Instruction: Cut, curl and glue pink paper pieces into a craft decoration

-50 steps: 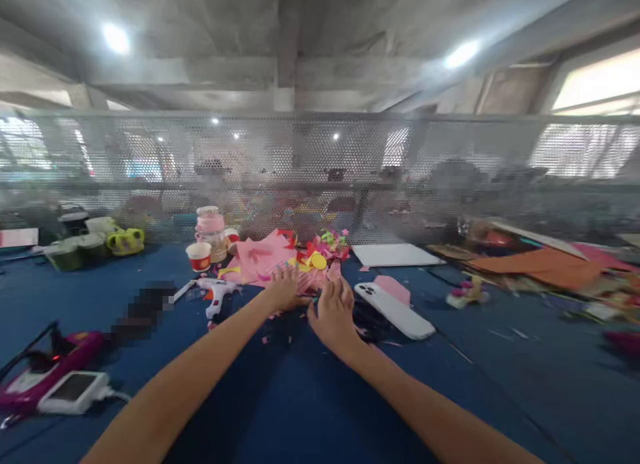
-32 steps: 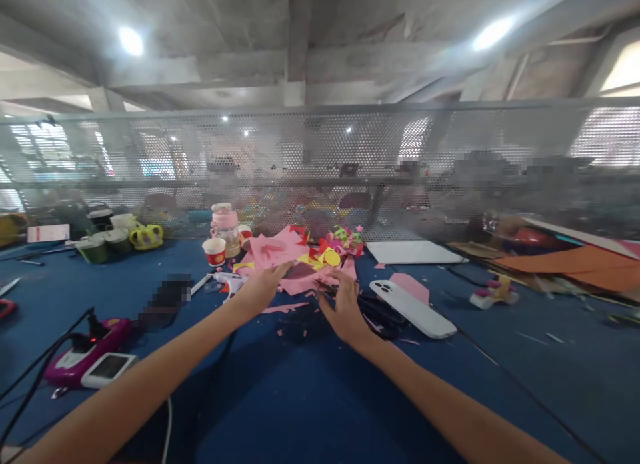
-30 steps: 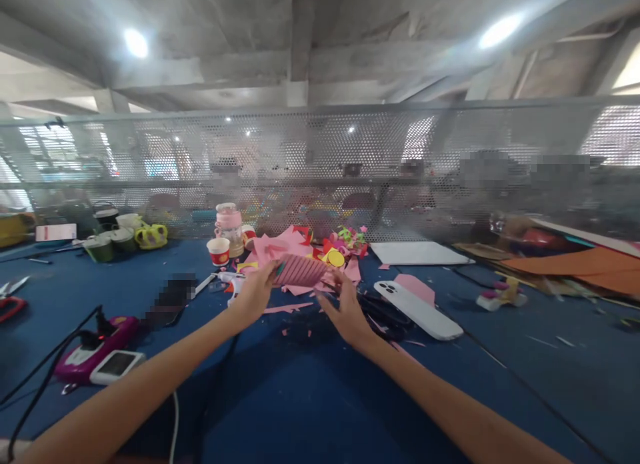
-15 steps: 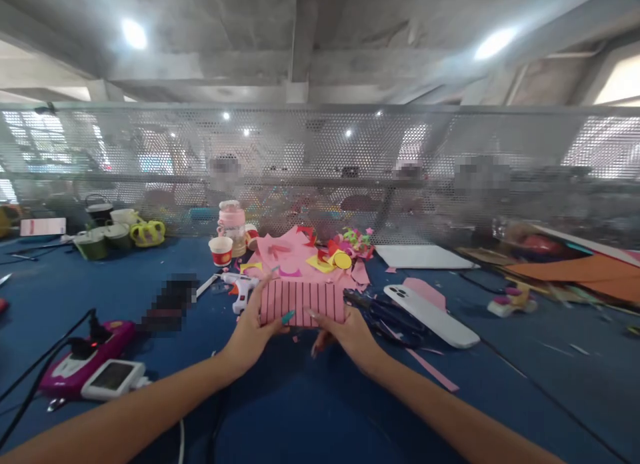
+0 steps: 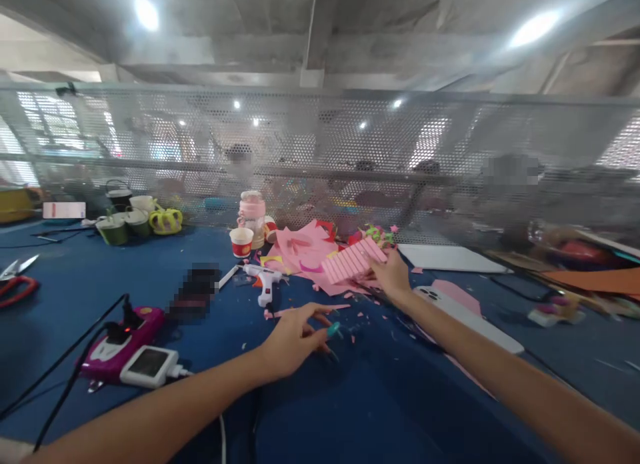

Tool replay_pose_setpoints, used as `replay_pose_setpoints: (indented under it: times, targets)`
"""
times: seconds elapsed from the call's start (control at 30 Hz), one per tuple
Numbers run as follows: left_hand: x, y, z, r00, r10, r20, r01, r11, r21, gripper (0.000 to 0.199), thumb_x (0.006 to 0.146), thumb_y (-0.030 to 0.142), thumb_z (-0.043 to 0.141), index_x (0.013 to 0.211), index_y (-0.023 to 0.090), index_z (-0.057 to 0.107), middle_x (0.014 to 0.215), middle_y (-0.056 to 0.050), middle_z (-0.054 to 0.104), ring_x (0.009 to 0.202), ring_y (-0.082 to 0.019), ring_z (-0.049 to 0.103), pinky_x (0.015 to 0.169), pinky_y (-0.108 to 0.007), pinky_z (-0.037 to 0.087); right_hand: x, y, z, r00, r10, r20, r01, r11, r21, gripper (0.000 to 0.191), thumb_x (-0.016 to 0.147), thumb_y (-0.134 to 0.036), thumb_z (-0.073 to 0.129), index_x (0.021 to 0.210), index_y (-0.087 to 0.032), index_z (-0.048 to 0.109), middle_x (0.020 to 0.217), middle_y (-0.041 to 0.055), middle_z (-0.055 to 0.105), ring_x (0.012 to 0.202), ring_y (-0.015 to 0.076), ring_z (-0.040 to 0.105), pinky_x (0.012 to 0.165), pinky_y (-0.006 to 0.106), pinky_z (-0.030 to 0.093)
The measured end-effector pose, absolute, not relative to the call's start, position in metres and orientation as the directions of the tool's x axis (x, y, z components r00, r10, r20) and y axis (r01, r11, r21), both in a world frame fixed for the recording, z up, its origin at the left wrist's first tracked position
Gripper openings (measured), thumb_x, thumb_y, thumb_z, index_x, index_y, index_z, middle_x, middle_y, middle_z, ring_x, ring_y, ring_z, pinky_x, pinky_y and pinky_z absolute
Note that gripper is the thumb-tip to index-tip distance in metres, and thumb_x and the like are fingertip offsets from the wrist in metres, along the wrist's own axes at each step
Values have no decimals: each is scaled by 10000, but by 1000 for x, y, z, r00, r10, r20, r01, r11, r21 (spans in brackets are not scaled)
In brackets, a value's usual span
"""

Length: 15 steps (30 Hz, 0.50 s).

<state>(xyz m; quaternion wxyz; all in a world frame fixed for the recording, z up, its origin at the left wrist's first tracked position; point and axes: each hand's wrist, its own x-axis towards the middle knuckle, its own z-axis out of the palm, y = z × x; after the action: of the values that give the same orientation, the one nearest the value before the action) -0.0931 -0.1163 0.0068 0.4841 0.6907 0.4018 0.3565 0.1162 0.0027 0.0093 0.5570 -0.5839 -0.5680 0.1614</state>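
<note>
A pleated piece of pink paper [image 5: 347, 261] is gripped at its right edge by my right hand [image 5: 391, 275], over a pile of pink paper [image 5: 297, 249]. My left hand [image 5: 294, 339] hovers low above the blue table with its fingers spread and nothing in them. Just past the left hand lies a thin pink paper strip [image 5: 320, 309]. A white glue gun [image 5: 265, 281] rests on the table beyond it, to the left. Small pink scraps are scattered between the two hands.
On the left are a purple power strip [image 5: 123, 344], a white charger [image 5: 153, 366] and red-handled scissors [image 5: 17, 284]. A paper cup [image 5: 241, 242] and pink-lidded bottle [image 5: 253, 217] stand at the back. A white phone [image 5: 473, 321] lies under my right forearm. A perforated metal screen [image 5: 310, 151] closes off the far side.
My left hand has let go of the pleated paper and come down toward me. My right hand has carried the paper rightward and away, over the pile. The view has shifted left.
</note>
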Motion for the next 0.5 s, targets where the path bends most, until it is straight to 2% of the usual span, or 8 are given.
replay_pose_setpoints:
  times: [0.1,0.2,0.27,0.37,0.5]
  targets:
    - [-93,-115,5,433,897,85,213,-194,958,300,747,272,506,1026,159,517,840,-35,585,512,-68,577,509,-186,459,107,31,19,353,793,496,667,158,-728,555,646,-377,539,1043,-11,412,1150,308,411,1141,421,294,873,540,268]
    - [-94,-113,2,437,896,79,201,-183,962,286,751,274,501,1010,155,523,796,-27,585,489,-65,562,504,-191,454,84,50,23,318,780,539,782,107,-615,582,696,-318,512,1116,53,355,1244,348,265,1186,443,146,878,560,195]
    - [-93,-112,0,441,893,86,185,-185,965,268,750,284,501,983,155,528,785,-25,582,496,-72,559,515,-206,458,62,61,23,260,797,545,833,100,-544,549,725,-302,496,1123,54,366,1250,347,255,1176,436,165,876,550,186]
    - [-93,-111,-3,451,887,104,163,-196,967,245,748,311,499,934,155,537,754,-18,572,508,-87,555,528,-230,464,27,78,19,104,867,488,877,152,-455,467,722,-356,539,1028,-5,496,1149,280,428,1115,380,315,878,479,251]
    - [-93,-111,-4,469,876,115,182,-224,957,232,749,289,490,926,147,540,698,-4,536,516,-97,550,518,-226,458,-12,91,9,-21,923,385,884,197,-424,403,737,-360,569,1008,-64,539,1075,179,522,1068,294,421,856,422,345]
